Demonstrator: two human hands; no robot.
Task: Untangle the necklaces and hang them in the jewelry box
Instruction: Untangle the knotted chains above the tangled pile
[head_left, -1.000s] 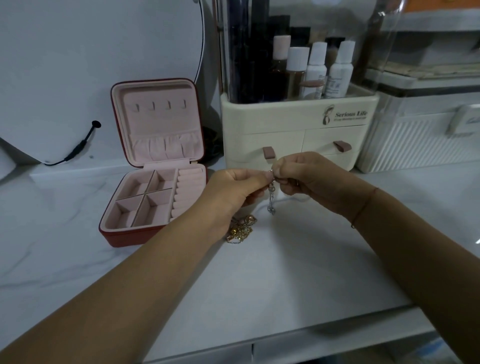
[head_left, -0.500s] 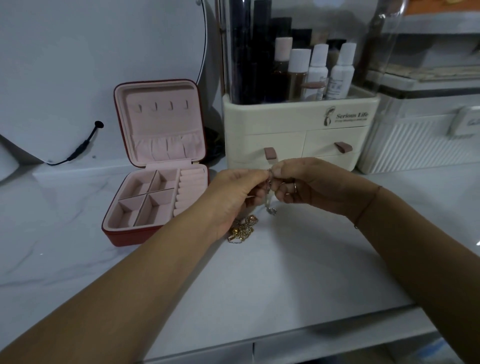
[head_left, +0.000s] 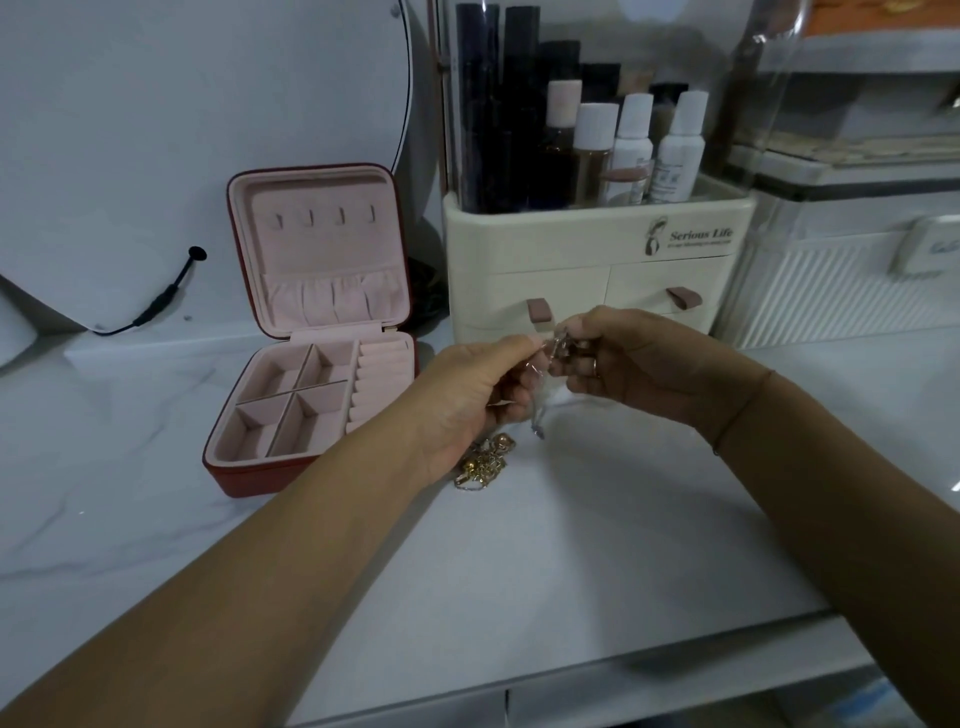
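Both hands meet above the counter, fingertips nearly touching, and each pinches the same silver necklace (head_left: 539, 400). The left hand (head_left: 478, 395) comes in from the lower left with its fingers curled and its thumb on top, clamping the chain at its upper end. The right hand (head_left: 639, 364) reaches from the right, its knuckles turned toward the camera and its fingers bent inward onto the bunched chain (a ring shows on one finger, a thin cord on the wrist). From the pinch, one loose length of the silver necklace hangs straight down between the two hands, and its lower end is close to the white marble counter (head_left: 571, 545); whether it touches cannot be told.

Just below the left hand, partly hidden by the wrist, a small heap of gold necklaces (head_left: 483, 462) lies on the counter; how many chains are in it cannot be told.

To the left of the hands, apart from them, one red jewelry box (head_left: 244, 475) stands open. Its pink lid is upright and bears four bare hooks (head_left: 322, 215) above a gathered pocket. Its base has four square compartments (head_left: 291, 400) and a column of ring rolls.

Behind the hands stands one cream organizer (head_left: 597, 249) with two drawers and bottles on top.
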